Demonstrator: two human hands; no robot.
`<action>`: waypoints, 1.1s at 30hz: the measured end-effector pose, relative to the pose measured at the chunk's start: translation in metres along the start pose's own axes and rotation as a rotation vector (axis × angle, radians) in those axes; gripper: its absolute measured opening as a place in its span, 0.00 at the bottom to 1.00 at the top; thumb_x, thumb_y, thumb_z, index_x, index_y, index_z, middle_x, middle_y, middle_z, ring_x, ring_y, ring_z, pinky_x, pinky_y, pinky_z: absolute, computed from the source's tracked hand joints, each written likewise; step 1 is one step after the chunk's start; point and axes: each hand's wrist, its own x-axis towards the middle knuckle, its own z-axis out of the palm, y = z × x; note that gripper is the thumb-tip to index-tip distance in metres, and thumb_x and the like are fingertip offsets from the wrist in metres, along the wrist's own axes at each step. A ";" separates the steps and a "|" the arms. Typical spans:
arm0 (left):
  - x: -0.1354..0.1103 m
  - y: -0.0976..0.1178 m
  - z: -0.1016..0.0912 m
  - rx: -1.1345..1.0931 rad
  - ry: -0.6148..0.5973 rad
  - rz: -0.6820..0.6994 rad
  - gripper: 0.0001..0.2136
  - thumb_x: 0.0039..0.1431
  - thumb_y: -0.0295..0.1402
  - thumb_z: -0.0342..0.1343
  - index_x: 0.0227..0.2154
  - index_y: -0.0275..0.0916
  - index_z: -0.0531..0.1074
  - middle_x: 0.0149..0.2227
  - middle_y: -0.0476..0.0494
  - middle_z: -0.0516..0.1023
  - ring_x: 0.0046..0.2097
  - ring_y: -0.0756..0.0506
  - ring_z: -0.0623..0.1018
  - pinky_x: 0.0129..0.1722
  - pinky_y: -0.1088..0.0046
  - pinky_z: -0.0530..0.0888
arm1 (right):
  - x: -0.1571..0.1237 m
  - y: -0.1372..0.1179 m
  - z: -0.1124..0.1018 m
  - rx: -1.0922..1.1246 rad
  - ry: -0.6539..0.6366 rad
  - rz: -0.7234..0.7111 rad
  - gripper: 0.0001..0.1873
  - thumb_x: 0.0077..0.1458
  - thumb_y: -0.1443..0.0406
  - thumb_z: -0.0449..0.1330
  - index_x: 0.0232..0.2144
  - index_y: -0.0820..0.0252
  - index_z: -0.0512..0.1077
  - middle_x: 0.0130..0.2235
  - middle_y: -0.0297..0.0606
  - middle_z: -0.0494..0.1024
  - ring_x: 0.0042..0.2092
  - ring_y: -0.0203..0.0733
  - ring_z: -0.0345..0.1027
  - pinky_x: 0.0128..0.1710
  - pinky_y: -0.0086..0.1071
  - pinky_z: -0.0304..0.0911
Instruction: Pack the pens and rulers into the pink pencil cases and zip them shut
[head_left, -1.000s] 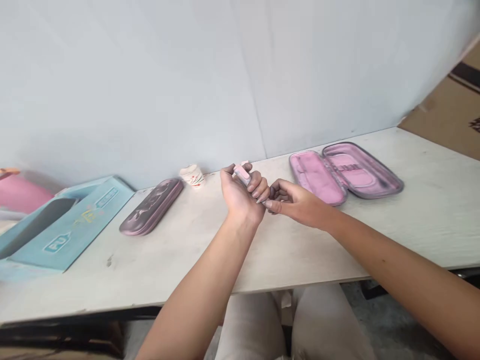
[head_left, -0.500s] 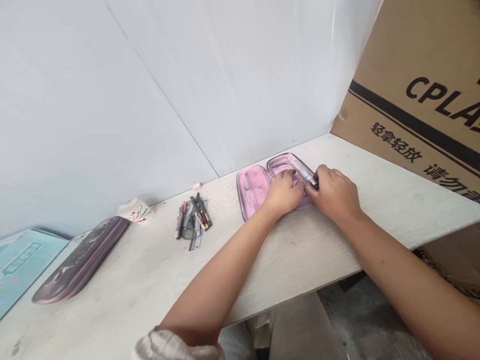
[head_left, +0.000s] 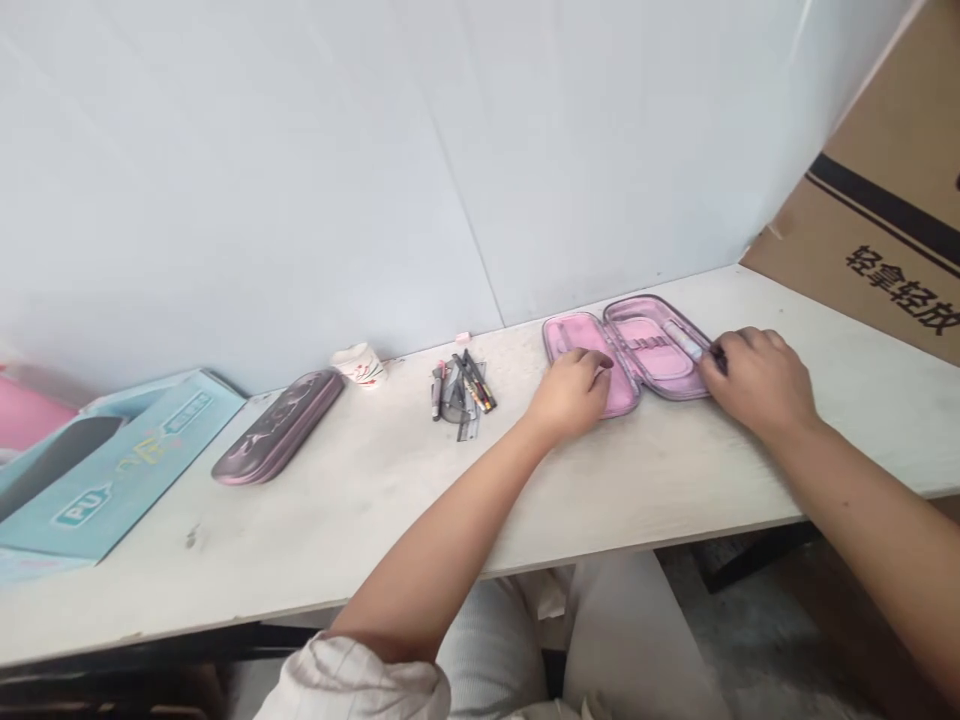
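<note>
A long, white-painted table runs across the frame beneath a pale wall, with a cardboard carton (head_left: 885, 230) at upper right and a light-blue box (head_left: 127, 470) at far left. Along the table's back edge, from left to right, lie a closed mauve pencil case (head_left: 277, 427), a crumpled paper cup (head_left: 358, 365), and a small heap of pens and a ruler (head_left: 459, 390). At right lies an open pink pencil case (head_left: 622, 320). The left hand (head_left: 574, 395) rests on its nearer half, fingers curled; whether it grips anything cannot be told. The right hand (head_left: 757, 380) sits at the case's right end, fingers closed on the dark end of a pale pen (head_left: 684, 342) lying in the farther half.
</note>
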 end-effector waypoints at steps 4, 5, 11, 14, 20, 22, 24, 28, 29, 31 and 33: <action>-0.037 -0.052 -0.032 0.048 0.099 -0.117 0.15 0.59 0.31 0.41 0.44 0.37 0.69 0.46 0.39 0.71 0.50 0.43 0.70 0.52 0.65 0.65 | -0.005 -0.001 -0.003 -0.028 -0.007 -0.019 0.15 0.55 0.60 0.47 0.30 0.63 0.70 0.34 0.50 0.72 0.37 0.50 0.62 0.32 0.37 0.53; -0.047 -0.067 -0.039 0.067 0.128 -0.148 0.15 0.59 0.31 0.41 0.44 0.37 0.69 0.47 0.39 0.71 0.50 0.43 0.70 0.53 0.64 0.65 | -0.005 -0.005 -0.005 -0.028 -0.007 -0.042 0.15 0.55 0.60 0.47 0.31 0.63 0.70 0.34 0.50 0.72 0.37 0.50 0.62 0.33 0.38 0.53; -0.099 -0.149 -0.066 0.143 0.237 -0.406 0.17 0.59 0.30 0.40 0.48 0.38 0.67 0.50 0.39 0.70 0.53 0.43 0.68 0.54 0.62 0.63 | 0.002 -0.076 -0.015 0.123 0.015 -0.247 0.11 0.53 0.63 0.49 0.32 0.62 0.69 0.35 0.47 0.71 0.40 0.49 0.62 0.38 0.38 0.56; -0.111 -0.170 -0.065 0.125 0.238 -0.485 0.19 0.59 0.29 0.38 0.53 0.40 0.62 0.54 0.41 0.68 0.56 0.43 0.66 0.56 0.59 0.61 | 0.010 -0.133 -0.019 0.217 -0.020 -0.392 0.10 0.53 0.65 0.49 0.32 0.62 0.70 0.35 0.45 0.71 0.41 0.49 0.62 0.41 0.39 0.57; -0.114 -0.181 -0.055 0.117 0.215 -0.522 0.16 0.58 0.34 0.43 0.49 0.43 0.65 0.53 0.43 0.69 0.56 0.40 0.64 0.58 0.48 0.53 | 0.015 -0.247 -0.020 0.411 -0.131 -0.564 0.11 0.54 0.65 0.49 0.35 0.62 0.71 0.39 0.45 0.71 0.45 0.48 0.60 0.46 0.39 0.57; -0.115 -0.181 -0.051 0.139 0.199 -0.488 0.14 0.58 0.38 0.44 0.45 0.45 0.67 0.52 0.43 0.69 0.56 0.39 0.64 0.58 0.44 0.48 | 0.014 -0.276 -0.017 0.444 -0.171 -0.622 0.12 0.54 0.65 0.49 0.37 0.61 0.71 0.41 0.45 0.70 0.47 0.48 0.58 0.47 0.38 0.57; -0.117 -0.180 -0.049 0.166 0.204 -0.471 0.14 0.58 0.38 0.43 0.44 0.45 0.68 0.51 0.43 0.70 0.55 0.39 0.64 0.57 0.42 0.46 | 0.013 -0.297 -0.013 0.425 -0.210 -0.673 0.13 0.54 0.65 0.49 0.38 0.61 0.71 0.43 0.46 0.70 0.49 0.48 0.56 0.48 0.38 0.56; -0.118 -0.182 -0.048 0.202 0.218 -0.493 0.14 0.58 0.33 0.41 0.43 0.42 0.68 0.47 0.40 0.72 0.52 0.38 0.67 0.56 0.41 0.49 | 0.013 -0.318 -0.004 0.294 -0.260 -0.692 0.15 0.54 0.64 0.49 0.37 0.63 0.72 0.43 0.50 0.69 0.51 0.51 0.54 0.47 0.40 0.58; -0.117 -0.183 -0.049 0.197 0.229 -0.505 0.14 0.58 0.32 0.40 0.43 0.42 0.69 0.45 0.40 0.73 0.51 0.38 0.68 0.55 0.42 0.50 | 0.012 -0.321 -0.002 0.262 -0.262 -0.688 0.16 0.54 0.63 0.49 0.38 0.64 0.72 0.43 0.51 0.68 0.51 0.52 0.53 0.47 0.41 0.58; -0.116 -0.184 -0.051 0.164 0.259 -0.538 0.15 0.58 0.30 0.40 0.42 0.42 0.69 0.44 0.41 0.74 0.49 0.38 0.70 0.54 0.43 0.53 | 0.011 -0.323 0.003 0.218 -0.256 -0.690 0.18 0.53 0.61 0.50 0.39 0.68 0.72 0.45 0.54 0.68 0.52 0.55 0.53 0.48 0.43 0.57; -0.115 -0.185 -0.053 0.116 0.279 -0.572 0.14 0.59 0.30 0.39 0.40 0.42 0.70 0.42 0.41 0.75 0.48 0.38 0.71 0.52 0.45 0.56 | 0.009 -0.325 0.007 0.200 -0.243 -0.702 0.21 0.52 0.58 0.52 0.39 0.71 0.72 0.46 0.57 0.67 0.52 0.57 0.52 0.49 0.45 0.56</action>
